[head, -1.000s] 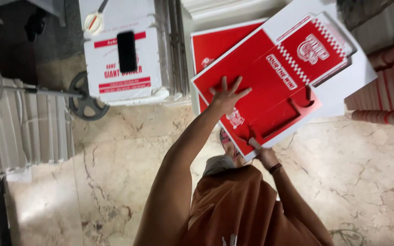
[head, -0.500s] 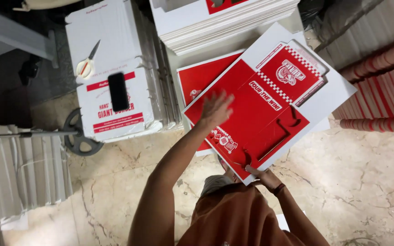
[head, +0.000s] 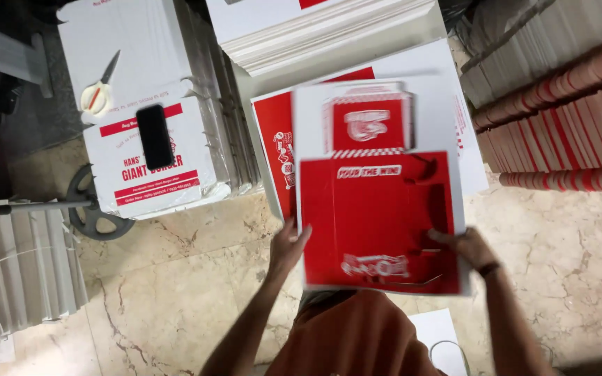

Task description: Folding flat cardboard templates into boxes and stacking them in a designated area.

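Left hand (head: pixel 288 245) and right hand (head: pixel 462 249) grip the flat red-and-white cardboard box blank (head: pixel 377 209) by opposite edges; best kept level between them.

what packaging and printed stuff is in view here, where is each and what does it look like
Flat carton blank: held in left hand and right hand, red panels with white edges, blurred.
Second blank: lying beneath it, red and white.
White box stack: upper left, red bands, dark phone and scissors on top.
White sheet stack: top centre.
Red-and-white stacked cartons: right, edge-on.
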